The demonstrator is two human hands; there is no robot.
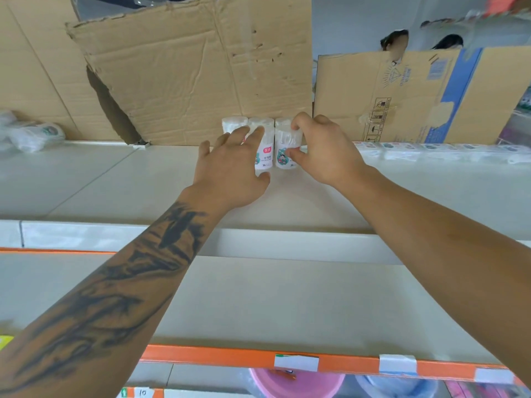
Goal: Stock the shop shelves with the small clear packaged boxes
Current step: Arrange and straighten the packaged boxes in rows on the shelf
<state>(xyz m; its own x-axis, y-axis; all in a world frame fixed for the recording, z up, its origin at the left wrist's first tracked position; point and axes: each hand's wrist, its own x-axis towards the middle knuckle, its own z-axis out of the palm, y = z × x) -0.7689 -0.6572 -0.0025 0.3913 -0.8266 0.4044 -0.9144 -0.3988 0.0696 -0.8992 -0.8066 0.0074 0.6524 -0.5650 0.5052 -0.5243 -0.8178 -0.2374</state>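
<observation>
Three small clear packaged boxes are seen standing upright in a row on the upper shelf (115,179), against the torn cardboard sheet (195,76) that serves as its back wall. The right box (287,147) is pinched by the right hand (321,150), with the fingers curled over its top and the thumb pressed against its lower front. The middle box (263,150), just beside it, is touched by the left hand (230,168), whose fingers are spread and nearly straight across its upper front; nothing is clasped by that hand. The left box (233,125) is partly hidden behind the left hand's fingers. To the right of the cardboard sheet, a printed carton (431,96) is seen, with flat white packets (431,150) laid in front of it. Left of the sheet, a crumpled plastic bag (31,133) lies on the same shelf.
</observation>
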